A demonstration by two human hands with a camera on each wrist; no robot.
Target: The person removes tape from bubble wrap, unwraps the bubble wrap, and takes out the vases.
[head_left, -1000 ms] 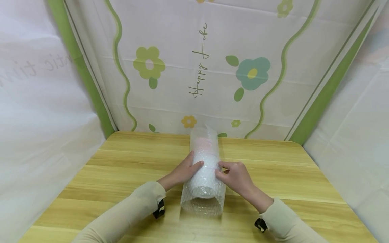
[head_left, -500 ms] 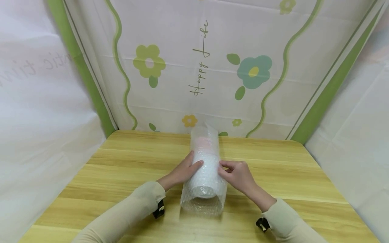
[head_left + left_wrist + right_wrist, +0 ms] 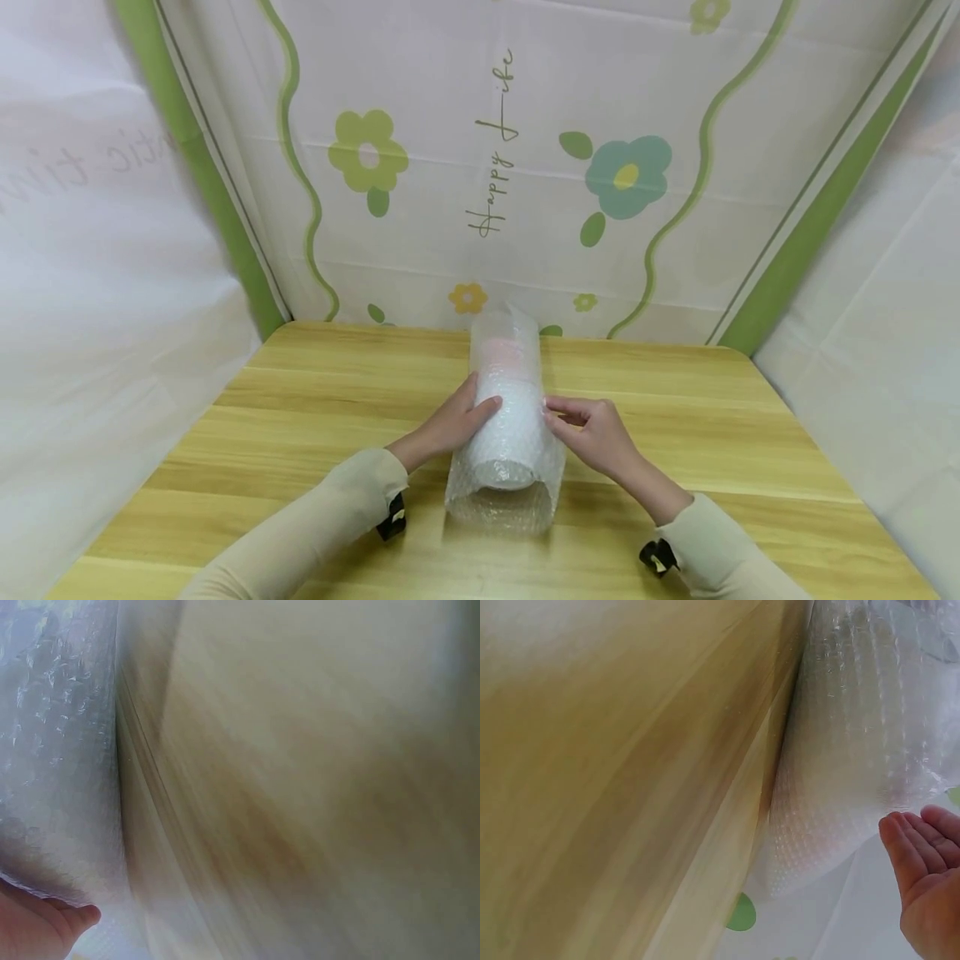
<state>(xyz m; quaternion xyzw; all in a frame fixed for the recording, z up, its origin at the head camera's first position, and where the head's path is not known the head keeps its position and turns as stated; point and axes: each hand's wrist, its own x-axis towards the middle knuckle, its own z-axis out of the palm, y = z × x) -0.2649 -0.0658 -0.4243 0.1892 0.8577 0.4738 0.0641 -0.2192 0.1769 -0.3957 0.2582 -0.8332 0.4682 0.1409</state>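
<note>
A white cylinder [image 3: 506, 471] with a pink part toward its far end lies inside a loose sleeve of clear bubble wrap [image 3: 498, 512], at the middle of the table. My left hand [image 3: 450, 423] holds the wrapped cylinder from its left side, thumb across the top. In the left wrist view, part of that hand [image 3: 37, 926] shows against the bubble wrap [image 3: 56, 750]. On the other side, my right hand [image 3: 596, 433] pinches the edge of the wrap between thumb and index finger. The right wrist view has its fingers [image 3: 904, 847] at the bubble wrap [image 3: 855, 750].
The wooden table [image 3: 322, 383] runs back to a white curtain [image 3: 420, 242] printed with flowers and lettering. White fabric sides [image 3: 885, 275] with green strips stand left and right. A black band [image 3: 660, 557] shows below the right sleeve.
My right hand has shifted slightly to the right, and the near right edge of the bubble wrap has spread outward with it. My left hand and the cylinder stay in place.
</note>
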